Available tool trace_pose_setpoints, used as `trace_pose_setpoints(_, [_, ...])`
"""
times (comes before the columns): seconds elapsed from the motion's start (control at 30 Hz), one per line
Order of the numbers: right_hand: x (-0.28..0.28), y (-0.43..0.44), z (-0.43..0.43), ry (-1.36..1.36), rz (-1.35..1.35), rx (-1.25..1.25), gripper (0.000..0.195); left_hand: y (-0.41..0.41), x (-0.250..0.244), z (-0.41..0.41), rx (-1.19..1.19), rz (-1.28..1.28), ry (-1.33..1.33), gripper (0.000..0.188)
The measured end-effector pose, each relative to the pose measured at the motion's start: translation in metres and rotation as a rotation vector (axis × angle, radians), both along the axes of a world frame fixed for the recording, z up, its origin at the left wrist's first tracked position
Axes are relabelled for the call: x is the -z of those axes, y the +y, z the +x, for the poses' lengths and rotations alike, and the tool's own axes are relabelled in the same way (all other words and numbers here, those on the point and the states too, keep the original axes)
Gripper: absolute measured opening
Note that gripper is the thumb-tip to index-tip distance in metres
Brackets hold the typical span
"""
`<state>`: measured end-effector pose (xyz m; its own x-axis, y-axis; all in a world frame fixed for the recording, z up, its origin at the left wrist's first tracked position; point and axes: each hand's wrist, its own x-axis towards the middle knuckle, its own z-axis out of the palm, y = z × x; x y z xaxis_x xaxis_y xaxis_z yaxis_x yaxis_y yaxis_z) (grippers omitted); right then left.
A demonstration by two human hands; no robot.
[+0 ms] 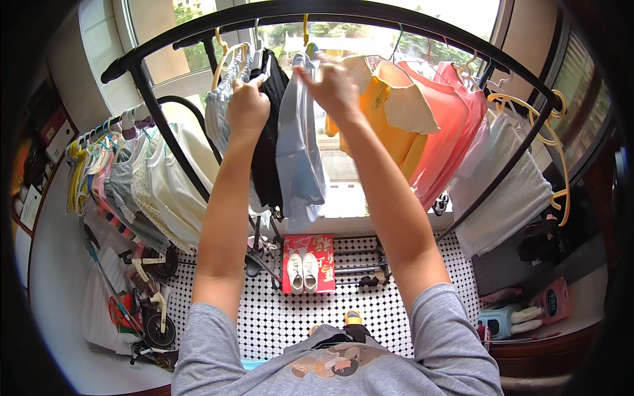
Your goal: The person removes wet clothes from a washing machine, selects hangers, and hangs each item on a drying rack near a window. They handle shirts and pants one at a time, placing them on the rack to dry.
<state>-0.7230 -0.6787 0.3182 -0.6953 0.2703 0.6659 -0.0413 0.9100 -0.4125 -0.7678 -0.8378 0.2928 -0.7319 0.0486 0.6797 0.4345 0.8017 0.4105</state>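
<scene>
Both my arms reach up to clothes hung from a curved black rail (pixel 277 14). My left hand (pixel 249 101) is at the top of a black garment (pixel 271 133), its fingers bent near the hanger; what they grip is unclear. Light blue garment (pixel 299 148) hangs just right of the black one. My right hand (pixel 333 86), slightly blurred, is raised at its upper right edge, thumb towards its top; whether it grips anything is unclear. A striped pale garment (pixel 218 111) hangs left of my left hand. To the right hang a yellow top with a cream collar (pixel 386 123) and pink tops (pixel 446 128).
A white towel (pixel 500 183) and yellow hangers (pixel 554 138) are at the right. More clothes (pixel 163 173) hang on a lower rail at left, above a child's balance bike (pixel 156 292). White shoes (pixel 303 272) rest on a red box (pixel 324 247) below. Windows stand behind the rail.
</scene>
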Motion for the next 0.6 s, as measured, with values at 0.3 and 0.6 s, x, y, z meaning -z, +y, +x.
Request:
trace_pose_setpoints(0.3, [0.028,0.171,0.049,-0.259,-0.008,0.511,0.025,0.004,-0.019,0.008,-0.034,-0.02,-0.014,0.037])
trace_pose_setpoints(0.6, [0.018,0.177,0.066,-0.103,0.016,0.558,0.026,0.012,-0.03,0.021,-0.136,-0.122,-0.15,0.038])
